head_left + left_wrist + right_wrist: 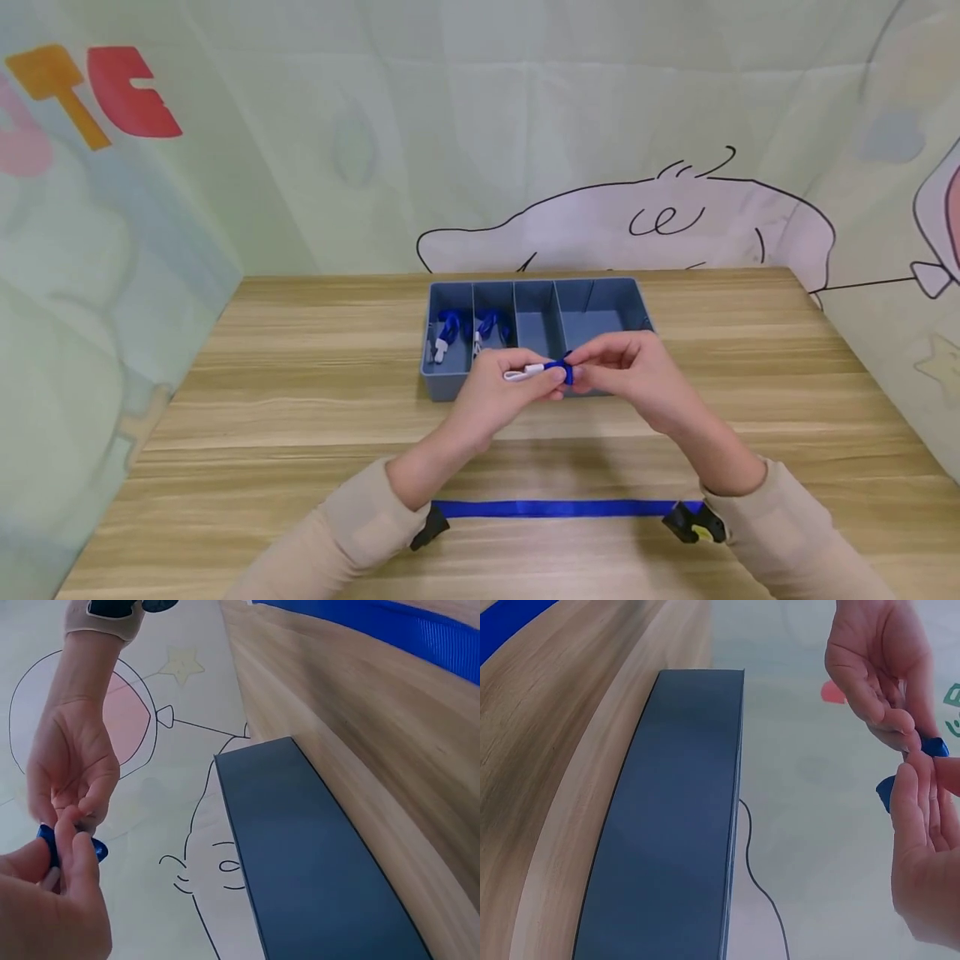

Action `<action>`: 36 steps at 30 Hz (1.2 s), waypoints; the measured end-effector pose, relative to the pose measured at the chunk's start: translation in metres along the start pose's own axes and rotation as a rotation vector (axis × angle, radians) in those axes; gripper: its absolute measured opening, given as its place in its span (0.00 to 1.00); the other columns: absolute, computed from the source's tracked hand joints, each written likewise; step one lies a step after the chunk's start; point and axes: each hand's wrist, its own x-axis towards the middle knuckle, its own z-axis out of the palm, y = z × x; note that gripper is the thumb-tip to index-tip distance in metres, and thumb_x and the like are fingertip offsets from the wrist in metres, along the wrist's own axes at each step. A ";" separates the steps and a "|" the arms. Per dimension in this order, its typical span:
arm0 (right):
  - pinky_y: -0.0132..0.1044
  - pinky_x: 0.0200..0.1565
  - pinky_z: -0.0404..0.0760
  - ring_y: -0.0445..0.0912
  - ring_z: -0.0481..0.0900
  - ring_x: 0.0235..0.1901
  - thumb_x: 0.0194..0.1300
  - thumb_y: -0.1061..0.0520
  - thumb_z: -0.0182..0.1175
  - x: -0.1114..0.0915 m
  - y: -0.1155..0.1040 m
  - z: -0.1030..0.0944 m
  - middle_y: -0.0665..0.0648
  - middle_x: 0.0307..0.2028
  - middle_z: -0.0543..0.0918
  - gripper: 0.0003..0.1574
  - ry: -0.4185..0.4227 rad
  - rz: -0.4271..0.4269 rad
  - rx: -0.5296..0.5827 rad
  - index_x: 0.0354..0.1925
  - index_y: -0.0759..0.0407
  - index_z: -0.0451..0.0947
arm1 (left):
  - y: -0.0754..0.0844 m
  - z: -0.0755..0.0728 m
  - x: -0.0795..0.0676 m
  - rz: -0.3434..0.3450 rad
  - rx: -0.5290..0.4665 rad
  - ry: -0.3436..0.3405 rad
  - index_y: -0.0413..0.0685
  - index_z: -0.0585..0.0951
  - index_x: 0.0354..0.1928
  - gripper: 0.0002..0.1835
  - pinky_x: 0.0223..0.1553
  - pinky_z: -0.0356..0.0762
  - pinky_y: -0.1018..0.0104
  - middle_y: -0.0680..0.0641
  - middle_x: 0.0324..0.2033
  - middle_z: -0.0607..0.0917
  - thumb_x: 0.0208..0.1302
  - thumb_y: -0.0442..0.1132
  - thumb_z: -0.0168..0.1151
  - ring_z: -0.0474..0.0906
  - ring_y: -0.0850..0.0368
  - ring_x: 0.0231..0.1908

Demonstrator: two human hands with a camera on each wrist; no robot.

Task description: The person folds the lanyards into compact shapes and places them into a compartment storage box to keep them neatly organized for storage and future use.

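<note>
- Currently I see left hand [491,390] pinching bundled blue cord [568,374], white end [533,369] showing
- right hand [641,373] pinching its other side
- cord held up near divided tray [442,387]
- similar cords [452,323] in two left compartments

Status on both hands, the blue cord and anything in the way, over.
Left hand and right hand both pinching blue cord. Cord held off the table, near the tray. Nothing seen blocking; blue strap lies apart.
</note>
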 end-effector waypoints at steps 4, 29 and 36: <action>0.35 0.32 0.82 0.43 0.80 0.24 0.56 0.70 0.62 0.000 -0.002 0.000 0.52 0.25 0.84 0.10 0.041 0.024 -0.059 0.30 0.55 0.83 | 0.003 -0.001 -0.001 0.008 0.038 -0.039 0.29 0.82 0.37 0.09 0.43 0.79 0.53 0.40 0.30 0.85 0.58 0.31 0.64 0.84 0.55 0.31; 0.39 0.31 0.84 0.44 0.81 0.22 0.58 0.67 0.62 0.010 0.008 -0.010 0.55 0.23 0.83 0.04 -0.077 0.148 -0.007 0.31 0.60 0.82 | -0.004 -0.016 0.008 0.005 0.256 -0.027 0.40 0.84 0.34 0.08 0.37 0.79 0.63 0.47 0.29 0.84 0.58 0.38 0.64 0.80 0.55 0.31; 0.42 0.32 0.83 0.53 0.79 0.23 0.58 0.64 0.64 0.008 0.012 -0.009 0.59 0.21 0.81 0.08 -0.087 0.184 -0.219 0.34 0.71 0.80 | -0.005 -0.020 0.006 0.008 0.540 -0.132 0.45 0.86 0.37 0.08 0.29 0.74 0.71 0.53 0.31 0.84 0.58 0.40 0.65 0.74 0.61 0.28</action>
